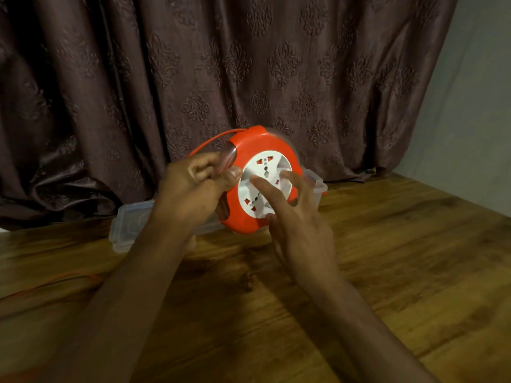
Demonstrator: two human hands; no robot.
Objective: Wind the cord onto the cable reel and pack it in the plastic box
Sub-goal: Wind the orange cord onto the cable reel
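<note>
Both hands work at the cable reel (250,150), which is held upright above the worktop (387,272). The left hand (193,186) grips the reel's left edge, fingers curled and thumb lying against the orange rim. The right hand (298,225) is spread wide, its straight fingertips (255,179) touching the white socket face (265,186) at the reel's centre. The orange cord (213,140) leaves the top of the reel and arcs down to the left behind the left hand; another length of it lies on the worktop at the near left. Directly behind the reel, the clear plastic box (124,225) rests on the worktop. A dark patterned curtain (249,64) hangs beyond it.
</note>
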